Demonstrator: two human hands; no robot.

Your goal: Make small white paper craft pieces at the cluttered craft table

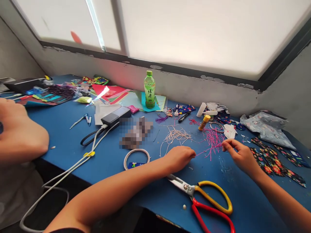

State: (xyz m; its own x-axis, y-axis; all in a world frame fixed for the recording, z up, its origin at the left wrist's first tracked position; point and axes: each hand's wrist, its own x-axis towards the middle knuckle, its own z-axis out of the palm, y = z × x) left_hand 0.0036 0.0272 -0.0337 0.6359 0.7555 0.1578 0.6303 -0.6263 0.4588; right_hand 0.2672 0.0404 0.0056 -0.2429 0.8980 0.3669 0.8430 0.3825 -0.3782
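Observation:
My left hand (180, 158) is closed, its fingertips pinching the end of a pink cord (201, 152) that runs toward a tangled pile of pink cords (213, 141). On the far side of that pile, my right hand (239, 156) is pinched shut, fingertips at the pile's right edge. What those fingers hold is too small to make out. A loose heap of cream cord (178, 136) lies beyond my left hand. Large scissors (188, 187) with one yellow and one red handle rest below my left wrist. A pale ring (125, 158) lies left of my left forearm.
Another person's arm (24, 132) reaches in at left. A green tea bottle (149, 92) stands at the back, with a glue stick (204, 123) nearer. A black device (116, 116) trails white cables (77, 163). Floral fabric strips (275, 163) and a plastic bag (268, 127) lie right.

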